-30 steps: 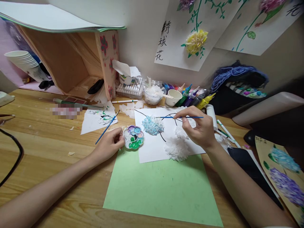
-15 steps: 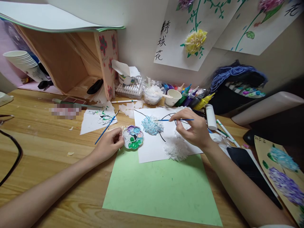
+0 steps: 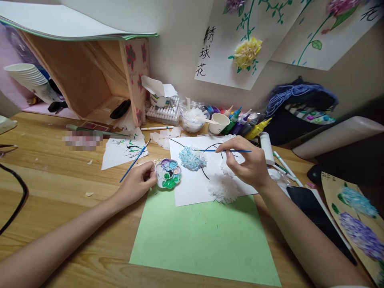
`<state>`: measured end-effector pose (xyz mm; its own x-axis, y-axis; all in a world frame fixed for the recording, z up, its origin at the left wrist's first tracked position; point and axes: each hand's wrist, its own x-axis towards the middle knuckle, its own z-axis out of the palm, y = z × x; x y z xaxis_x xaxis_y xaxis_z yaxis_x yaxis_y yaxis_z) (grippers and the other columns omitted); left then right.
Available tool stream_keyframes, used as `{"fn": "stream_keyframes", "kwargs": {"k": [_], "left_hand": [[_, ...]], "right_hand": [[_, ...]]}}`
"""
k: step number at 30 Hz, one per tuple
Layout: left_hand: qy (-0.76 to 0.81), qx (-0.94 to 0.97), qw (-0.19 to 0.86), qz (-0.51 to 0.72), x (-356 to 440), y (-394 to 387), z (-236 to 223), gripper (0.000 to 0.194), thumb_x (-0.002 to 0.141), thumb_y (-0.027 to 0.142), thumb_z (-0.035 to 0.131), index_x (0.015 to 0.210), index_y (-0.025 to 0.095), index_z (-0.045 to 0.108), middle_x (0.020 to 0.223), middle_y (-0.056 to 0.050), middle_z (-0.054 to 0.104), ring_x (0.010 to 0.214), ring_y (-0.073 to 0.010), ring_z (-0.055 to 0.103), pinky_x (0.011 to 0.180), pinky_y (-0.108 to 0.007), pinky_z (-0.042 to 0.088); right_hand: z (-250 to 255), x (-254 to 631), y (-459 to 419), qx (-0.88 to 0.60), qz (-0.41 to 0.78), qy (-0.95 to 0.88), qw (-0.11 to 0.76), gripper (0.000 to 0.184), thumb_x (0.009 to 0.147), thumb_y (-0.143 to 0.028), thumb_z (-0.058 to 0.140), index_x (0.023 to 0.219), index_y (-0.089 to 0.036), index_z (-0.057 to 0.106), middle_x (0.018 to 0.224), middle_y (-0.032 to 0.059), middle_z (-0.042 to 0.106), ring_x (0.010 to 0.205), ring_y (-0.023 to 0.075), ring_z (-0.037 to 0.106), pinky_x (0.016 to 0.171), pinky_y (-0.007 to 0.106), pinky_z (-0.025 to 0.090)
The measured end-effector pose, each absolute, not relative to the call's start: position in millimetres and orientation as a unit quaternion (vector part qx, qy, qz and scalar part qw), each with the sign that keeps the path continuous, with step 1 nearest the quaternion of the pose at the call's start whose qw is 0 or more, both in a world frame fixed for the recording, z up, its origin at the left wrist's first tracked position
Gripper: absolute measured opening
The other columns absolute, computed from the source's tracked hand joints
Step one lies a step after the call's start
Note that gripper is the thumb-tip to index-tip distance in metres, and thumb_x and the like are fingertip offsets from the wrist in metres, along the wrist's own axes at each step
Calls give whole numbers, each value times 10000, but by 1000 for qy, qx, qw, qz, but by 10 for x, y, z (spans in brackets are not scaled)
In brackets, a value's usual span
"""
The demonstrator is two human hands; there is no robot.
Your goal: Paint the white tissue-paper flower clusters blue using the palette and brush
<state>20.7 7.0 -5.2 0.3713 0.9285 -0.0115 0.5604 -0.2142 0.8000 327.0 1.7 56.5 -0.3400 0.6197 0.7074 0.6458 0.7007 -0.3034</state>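
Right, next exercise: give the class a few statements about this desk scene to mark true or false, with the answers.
1. The right hand holds a blue brush. True.
2. The left hand holds scissors. False: it holds the paint palette.
3. The white sheet overlaps the green sheet. True.
4. The flower nearest the palette is yellow. False: it is light blue, with some white.
5. A second brush lies left of the palette. True.
6. The paper cups at far left stand separately. False: they are nested in a stack.
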Motion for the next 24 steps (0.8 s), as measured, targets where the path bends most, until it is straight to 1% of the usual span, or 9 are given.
{"fn": "stream_keyframes", "kwargs": {"k": [20,24], "left_hand": [[498,734,386,254,205,67,-56,214,833,311,468,653,219,399,570,47,456,551,-124,428,534,-244,325],[494,732,394,257,208,74,-58,214,838,304,469,655,219,398,577,45,466,556,-123,433,537,-243,329]], "right_hand": [[580,3265,20,-399,-10,-821,408,195,821,-102,523,866,-237,657,764,19,702,705,179,642,671,338,512],[609,3236,-27,-406,3,-806,431,207,826,-92,519,871,-233,663,780,29,706,726,184,644,688,345,520]]}}
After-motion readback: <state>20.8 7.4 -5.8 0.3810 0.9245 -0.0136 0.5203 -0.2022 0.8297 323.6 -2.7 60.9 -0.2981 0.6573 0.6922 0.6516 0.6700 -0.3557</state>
